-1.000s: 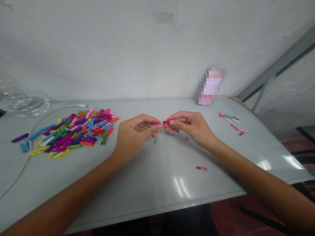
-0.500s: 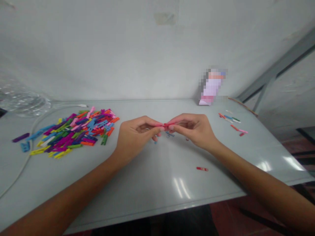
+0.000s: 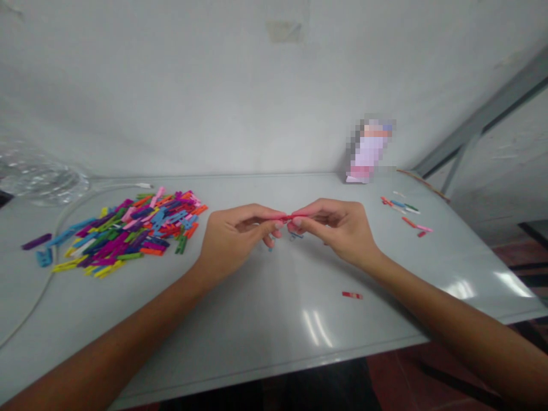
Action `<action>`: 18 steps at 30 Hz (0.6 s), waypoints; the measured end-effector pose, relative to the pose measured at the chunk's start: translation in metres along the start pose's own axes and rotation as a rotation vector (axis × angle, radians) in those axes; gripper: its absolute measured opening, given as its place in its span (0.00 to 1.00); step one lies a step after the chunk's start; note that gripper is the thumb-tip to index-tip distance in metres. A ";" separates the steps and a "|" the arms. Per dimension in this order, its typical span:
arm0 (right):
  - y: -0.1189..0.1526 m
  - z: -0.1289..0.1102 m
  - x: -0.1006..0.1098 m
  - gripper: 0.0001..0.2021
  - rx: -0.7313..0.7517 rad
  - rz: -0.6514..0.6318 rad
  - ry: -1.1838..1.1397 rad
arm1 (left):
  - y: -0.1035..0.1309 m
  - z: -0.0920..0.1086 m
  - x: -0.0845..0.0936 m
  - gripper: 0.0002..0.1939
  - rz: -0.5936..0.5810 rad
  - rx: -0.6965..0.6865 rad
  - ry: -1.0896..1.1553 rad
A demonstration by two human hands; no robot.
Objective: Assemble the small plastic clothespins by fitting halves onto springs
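Both hands meet above the middle of the table, fingertips pinched on a small red piece (image 3: 287,218). My left hand (image 3: 233,237) grips its left end between thumb and index finger. From the other side, my right hand (image 3: 340,228) pinches its right end. Fingers cover most of the piece, so its exact shape cannot be made out. Small blue bits (image 3: 295,234) lie just below the fingertips. A red clothespin half (image 3: 352,295) rests on the table nearer the front edge.
A heap of colourful clothespins (image 3: 128,231) spreads at the left beside a white cable (image 3: 34,302). Clear plastic (image 3: 43,177) lies at the far left. Several loose pieces (image 3: 400,204) lie at the right. A blurred pink box (image 3: 367,154) leans against the wall.
Both hands stay in nearly the same place. The red piece between the fingertips is turned slightly and shows less of itself.
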State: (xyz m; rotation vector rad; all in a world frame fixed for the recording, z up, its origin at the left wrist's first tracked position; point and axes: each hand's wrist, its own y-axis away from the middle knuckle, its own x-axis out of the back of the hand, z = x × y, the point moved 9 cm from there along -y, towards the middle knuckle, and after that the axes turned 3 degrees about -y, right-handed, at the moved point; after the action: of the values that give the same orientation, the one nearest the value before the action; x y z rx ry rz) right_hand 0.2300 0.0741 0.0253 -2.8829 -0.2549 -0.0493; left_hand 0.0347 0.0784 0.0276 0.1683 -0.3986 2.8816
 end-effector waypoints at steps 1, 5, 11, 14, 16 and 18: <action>0.000 0.002 -0.001 0.14 -0.021 -0.007 -0.026 | 0.000 -0.001 0.000 0.03 0.000 0.004 0.004; -0.001 0.008 -0.006 0.17 -0.082 -0.034 -0.099 | -0.001 -0.004 0.000 0.03 -0.009 0.012 0.051; -0.002 0.011 -0.006 0.18 -0.099 -0.062 -0.124 | -0.003 -0.003 0.001 0.05 -0.069 0.040 -0.003; -0.002 0.012 -0.006 0.17 -0.094 -0.065 -0.124 | -0.003 0.000 0.001 0.04 -0.096 0.033 -0.041; -0.001 0.014 -0.007 0.18 -0.098 -0.064 -0.130 | -0.003 0.001 -0.001 0.03 -0.108 0.030 -0.038; 0.000 0.016 -0.010 0.18 -0.104 -0.066 -0.139 | -0.003 0.001 -0.003 0.04 -0.121 0.037 -0.013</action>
State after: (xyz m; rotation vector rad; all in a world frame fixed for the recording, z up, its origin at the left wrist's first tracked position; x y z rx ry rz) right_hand 0.2208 0.0761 0.0094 -2.9850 -0.3848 0.1305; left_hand 0.0384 0.0807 0.0290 0.2102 -0.3253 2.7717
